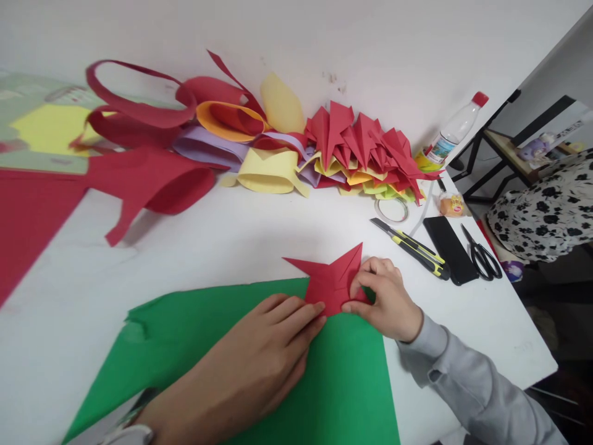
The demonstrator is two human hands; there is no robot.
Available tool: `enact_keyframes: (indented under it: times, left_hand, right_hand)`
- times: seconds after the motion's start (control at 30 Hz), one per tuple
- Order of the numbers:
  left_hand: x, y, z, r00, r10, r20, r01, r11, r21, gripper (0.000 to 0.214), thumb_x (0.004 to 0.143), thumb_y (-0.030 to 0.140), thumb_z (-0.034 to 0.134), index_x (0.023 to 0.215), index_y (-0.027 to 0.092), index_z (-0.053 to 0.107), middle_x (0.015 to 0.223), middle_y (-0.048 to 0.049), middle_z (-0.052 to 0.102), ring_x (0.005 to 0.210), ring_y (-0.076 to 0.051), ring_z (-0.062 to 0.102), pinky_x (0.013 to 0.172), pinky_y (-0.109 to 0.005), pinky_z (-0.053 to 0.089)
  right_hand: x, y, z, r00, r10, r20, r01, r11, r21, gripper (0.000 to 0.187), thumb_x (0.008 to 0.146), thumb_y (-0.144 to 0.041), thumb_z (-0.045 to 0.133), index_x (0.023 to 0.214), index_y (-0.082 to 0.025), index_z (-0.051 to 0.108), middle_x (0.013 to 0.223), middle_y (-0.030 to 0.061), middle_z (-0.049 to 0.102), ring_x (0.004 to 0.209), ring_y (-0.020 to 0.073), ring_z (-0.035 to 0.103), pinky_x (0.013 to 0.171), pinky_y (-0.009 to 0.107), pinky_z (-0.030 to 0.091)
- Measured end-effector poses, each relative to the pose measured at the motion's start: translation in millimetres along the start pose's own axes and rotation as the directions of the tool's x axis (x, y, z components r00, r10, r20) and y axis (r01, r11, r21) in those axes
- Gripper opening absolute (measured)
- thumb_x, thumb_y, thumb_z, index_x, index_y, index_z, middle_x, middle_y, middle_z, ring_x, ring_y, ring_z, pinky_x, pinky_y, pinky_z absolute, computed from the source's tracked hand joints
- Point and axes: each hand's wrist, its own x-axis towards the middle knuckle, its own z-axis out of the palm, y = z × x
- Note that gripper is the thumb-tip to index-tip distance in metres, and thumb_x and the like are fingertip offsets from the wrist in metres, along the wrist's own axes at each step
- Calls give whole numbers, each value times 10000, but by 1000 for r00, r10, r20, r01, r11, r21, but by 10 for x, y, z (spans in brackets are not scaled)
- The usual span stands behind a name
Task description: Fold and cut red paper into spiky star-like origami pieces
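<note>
A folded piece of red paper [331, 281] with pointed corners lies at the far edge of a green sheet [352, 383]. My left hand [273, 346] reaches in from the lower left, its fingertips closed on the paper's lower left edge. At the paper's right side my right hand [382, 296] has thumb and index finger curled together in a pinch on it. The right hand partly hides the paper's right corner.
Coloured paper loops [180, 179] and a stack of folded red paper pieces [361, 139] stand along the wall. To the right lie a tape roll [391, 211], a utility knife [412, 247], a black phone-like slab [449, 247] and scissors [484, 256]. A plastic bottle [456, 133] stands behind. A person in patterned clothing [546, 204] is at right.
</note>
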Motion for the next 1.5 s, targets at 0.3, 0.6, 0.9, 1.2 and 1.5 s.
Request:
enact_keyframes:
  times: [0.3,0.6,0.9,1.2,1.5]
  left_hand:
    - [-79,-99,-190,998,-60,16,62,991,-121,284,898,156,442,961,208,714,981,-28,729,851,-204,613,812,-365,462]
    - [-30,-151,-67,978,-95,-187,100,995,17,266,959,189,410,987,109,663,940,-109,695,858,-245,602,741,-405,519]
    - [33,-47,96,971,-99,-218,132,981,142,282,964,249,432,1024,134,683,1041,-155,650,928,-299,589,741,-450,520]
    - [103,108,145,997,18,-78,-2,980,198,358,992,227,339,1080,141,675,1060,-90,735,935,-254,647,823,-428,450]
    - [-141,9,11,999,28,-43,-17,970,241,428,848,31,326,1077,124,674,1148,-107,712,994,-259,638,835,-425,423]
  right_hand:
    - [20,35,-33,999,0,45,-2,999,53,194,687,-183,833,725,-226,647,945,-10,564,972,216,478,867,395,334]
    - [24,57,-3,1000,-8,22,7,998,58,205,668,-188,853,712,-220,656,941,-9,565,977,214,476,864,387,331]
    - [14,49,-10,1000,-8,24,7,999,48,188,682,-205,845,720,-224,662,959,-11,566,980,210,475,863,379,326]
    - [-1,3,16,1000,0,1,0,1000,11,213,757,-386,784,725,-228,645,950,10,562,993,231,458,852,395,335]
    - [23,51,-20,999,-11,39,9,999,49,195,704,-208,832,726,-211,638,962,-10,573,973,207,475,837,363,326]
